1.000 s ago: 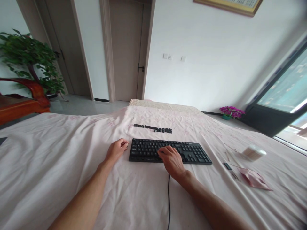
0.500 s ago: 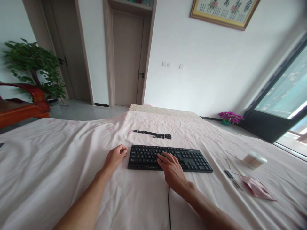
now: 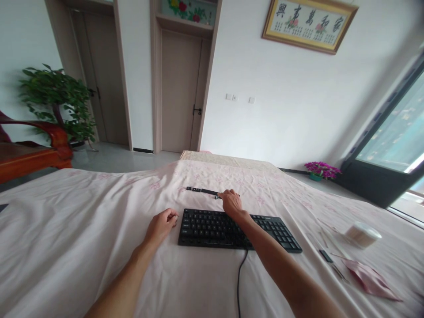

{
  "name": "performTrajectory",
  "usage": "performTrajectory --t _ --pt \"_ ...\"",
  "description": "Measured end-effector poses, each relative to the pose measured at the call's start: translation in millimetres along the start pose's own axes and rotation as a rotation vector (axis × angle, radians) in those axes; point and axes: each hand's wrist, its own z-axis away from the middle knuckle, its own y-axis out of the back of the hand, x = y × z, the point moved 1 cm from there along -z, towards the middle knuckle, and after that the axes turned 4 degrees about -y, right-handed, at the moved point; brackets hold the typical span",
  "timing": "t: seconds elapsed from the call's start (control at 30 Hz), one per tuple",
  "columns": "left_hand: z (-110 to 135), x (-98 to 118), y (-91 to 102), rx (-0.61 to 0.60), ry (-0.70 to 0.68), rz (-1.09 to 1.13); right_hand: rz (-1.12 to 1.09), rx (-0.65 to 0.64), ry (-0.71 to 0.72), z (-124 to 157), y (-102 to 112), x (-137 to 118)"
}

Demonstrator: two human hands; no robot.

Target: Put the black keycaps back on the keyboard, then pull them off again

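Right hand (image 3: 231, 202) beyond keyboard (image 3: 212, 223), on right end of keycap row (image 3: 202, 190), grip unclear; left hand (image 3: 162, 224) fisted at keyboard's left

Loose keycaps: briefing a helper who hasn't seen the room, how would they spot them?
On the pink sheet, find the black keyboard. Just beyond its far edge lies a row of loose keycaps: separate small black pieces, its right end at the right hand.
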Motion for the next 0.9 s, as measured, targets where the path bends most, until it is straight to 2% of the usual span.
performTrajectory --t 0.2,0.37,0.7,0.9 --pt "-0.7 0.4 0.1 -0.014 0.018 0.011 0.031 -0.043 0.051 -25.5 -11.5 -9.3" --pt "-1.2 1.2 0.3 -0.01 0.011 0.001 0.031 -0.096 0.039 -36.8 -15.9 -11.1" --pt "-2.6 -0.8 -0.4 0.006 0.019 -0.023 -0.06 -0.294 -0.076 -36.3 -12.9 6.3" --pt "-2.2 -2.3 -0.9 0.0 0.006 -0.01 -0.077 -0.28 -0.101 -31.3 -10.2 6.1"
